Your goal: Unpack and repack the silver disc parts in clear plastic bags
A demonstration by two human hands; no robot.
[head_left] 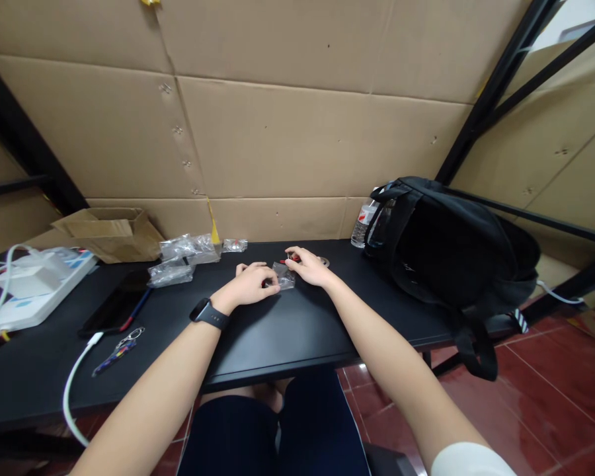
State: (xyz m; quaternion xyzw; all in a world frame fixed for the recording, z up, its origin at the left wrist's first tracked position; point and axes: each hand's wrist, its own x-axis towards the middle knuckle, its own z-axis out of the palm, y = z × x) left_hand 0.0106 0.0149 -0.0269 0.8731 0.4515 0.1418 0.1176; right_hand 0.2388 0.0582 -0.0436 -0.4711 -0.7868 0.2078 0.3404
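Observation:
Both my hands rest on the black table (287,330) near its far edge. My left hand (250,284), with a black watch (209,313) on the wrist, pinches one end of a small clear plastic bag (284,274). My right hand (310,266) lies at the bag's other side, its fingers over a small red and black part (291,258). Whether the right hand grips the bag or the part is hard to tell.
A black backpack (446,254) and a water bottle (363,223) stand at the right. More clear bags (186,254) lie at the left, with a cardboard box (112,231), a white power strip (34,287), a dark phone (116,303), a keyring (119,350) and a white cable (74,383).

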